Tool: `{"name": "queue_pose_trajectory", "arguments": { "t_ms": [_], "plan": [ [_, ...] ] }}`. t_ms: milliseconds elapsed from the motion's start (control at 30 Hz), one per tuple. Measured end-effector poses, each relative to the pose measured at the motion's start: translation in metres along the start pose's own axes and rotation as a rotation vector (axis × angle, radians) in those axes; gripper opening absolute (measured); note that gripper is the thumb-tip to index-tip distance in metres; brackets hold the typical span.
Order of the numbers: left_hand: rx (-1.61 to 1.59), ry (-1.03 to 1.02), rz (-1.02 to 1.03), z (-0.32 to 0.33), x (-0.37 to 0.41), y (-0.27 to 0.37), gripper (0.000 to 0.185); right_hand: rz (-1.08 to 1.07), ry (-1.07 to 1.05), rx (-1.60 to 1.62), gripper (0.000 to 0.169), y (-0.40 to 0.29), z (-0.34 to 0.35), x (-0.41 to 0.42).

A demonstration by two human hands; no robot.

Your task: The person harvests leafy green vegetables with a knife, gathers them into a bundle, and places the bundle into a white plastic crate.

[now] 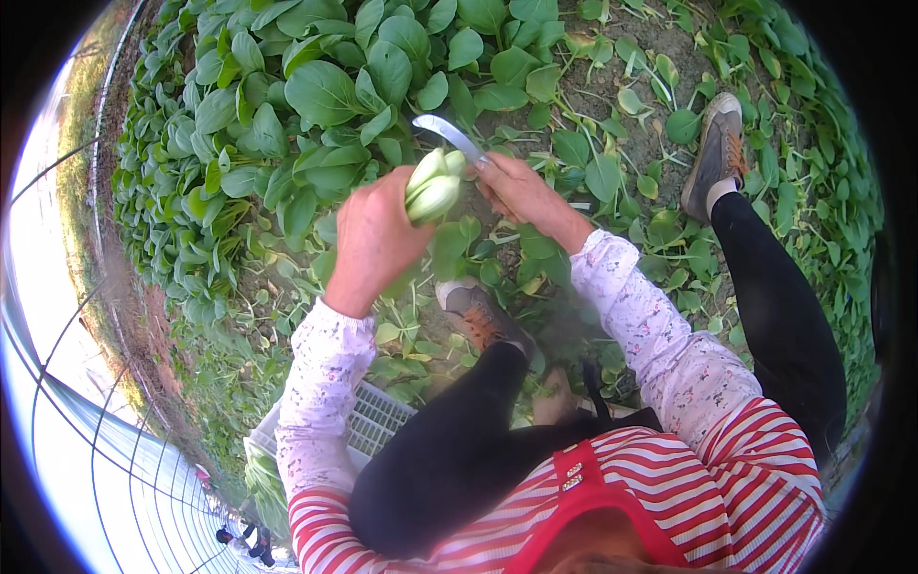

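Note:
My left hand (381,233) is wrapped around a small bunch of bok choy (434,188), its pale stem bases turned upward. The leafy ends hang below my fist and are partly hidden by it. In my right hand (522,192) is a knife with a curved metal blade (450,134); its handle is hidden in my fingers. The blade points up and left, just beyond the stem bases. Whether the blade touches the stems I cannot tell. A dense stand of bok choy (323,93) grows in front of both hands.
A white plastic crate (376,416) stands by my left leg, with cut greens (264,477) beside or in it. Loose leaves lie on the soil (660,122) between my shoes (717,154). Greenhouse hoops (93,445) curve along the left. Another person (247,547) is far off at lower left.

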State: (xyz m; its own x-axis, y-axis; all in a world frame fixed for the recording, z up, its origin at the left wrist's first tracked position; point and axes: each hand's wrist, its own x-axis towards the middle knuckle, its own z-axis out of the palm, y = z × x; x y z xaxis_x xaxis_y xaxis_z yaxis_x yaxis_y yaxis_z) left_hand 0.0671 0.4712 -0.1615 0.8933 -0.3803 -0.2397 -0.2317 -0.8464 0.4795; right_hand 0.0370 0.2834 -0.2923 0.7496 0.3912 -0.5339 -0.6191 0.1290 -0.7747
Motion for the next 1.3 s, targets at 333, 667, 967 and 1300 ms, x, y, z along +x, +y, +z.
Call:
{"name": "queue_pose_trajectory", "arguments": {
  "t_ms": [333,667,967,1300],
  "plan": [
    [0.898,-0.224,0.024,0.021,0.066,-0.083,0.013,-0.087,0.248,-0.648,0.034,0.007,0.005,0.065],
    [0.843,-0.061,0.061,0.023,0.02,-0.114,0.021,0.072,0.154,-0.591,0.032,0.003,0.024,0.086],
    [0.869,-0.024,0.101,0.033,0.018,-0.117,0.028,-0.008,-0.076,-0.883,0.033,0.011,0.013,0.1],
    [0.478,0.123,-0.049,0.0,-0.018,-0.078,0.037,0.039,0.205,-0.648,0.031,0.018,0.02,0.056]
  ]
}}
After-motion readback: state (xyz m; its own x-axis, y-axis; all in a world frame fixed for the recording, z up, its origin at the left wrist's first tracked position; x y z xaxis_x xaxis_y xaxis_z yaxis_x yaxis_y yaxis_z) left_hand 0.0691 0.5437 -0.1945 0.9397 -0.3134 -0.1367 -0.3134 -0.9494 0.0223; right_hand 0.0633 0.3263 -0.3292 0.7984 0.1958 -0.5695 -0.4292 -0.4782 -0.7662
